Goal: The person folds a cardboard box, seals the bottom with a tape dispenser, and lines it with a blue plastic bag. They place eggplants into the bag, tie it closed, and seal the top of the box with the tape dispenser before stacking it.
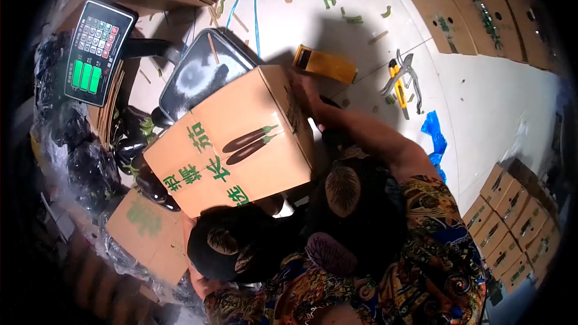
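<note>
A closed cardboard box [205, 144], printed with green characters and two eggplants, is tilted in front of my body above my knees. It partly covers the silver pan of a weighing scale [205, 78]. My right hand [305, 91] is in shadow against the box's far right side, gripping it near the upper corner. My left forearm [194, 253] reaches up to the box's lower left corner. The box hides the fingers of that hand.
The scale's display [93, 54] stands at the left, near loose eggplants [147, 183]. A yellow tape dispenser [325, 65], a yellow cutter [398, 87] and pruning shears [407, 72] lie on the floor. Cartons [481, 15] stand at upper right, stacked boxes [512, 222] at lower right.
</note>
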